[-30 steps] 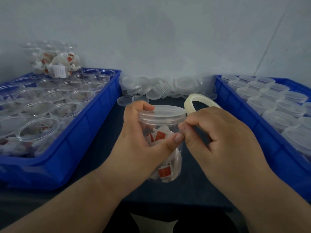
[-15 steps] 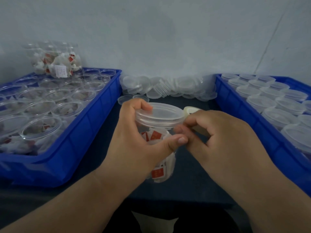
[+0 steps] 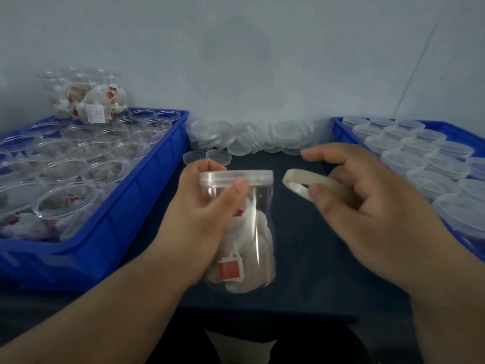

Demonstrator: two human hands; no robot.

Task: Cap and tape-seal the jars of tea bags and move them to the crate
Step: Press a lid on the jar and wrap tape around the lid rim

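L hand [image 3: 199, 214] curls round upright jar [image 3: 259, 227], thumb on lid [image 3: 252, 177] rim; R hand [image 3: 367, 206] pinches tape roll [image 3: 301, 183] just right of lid, w/ a gap.

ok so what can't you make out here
Head view:
Tape between jar and lid: clear on clear, the left hand covers part.
Tape roll: loose end blurred, right hand hides its far side.
Label on the back-left jars: too small to read.
Right crate: cut off by the frame edge.
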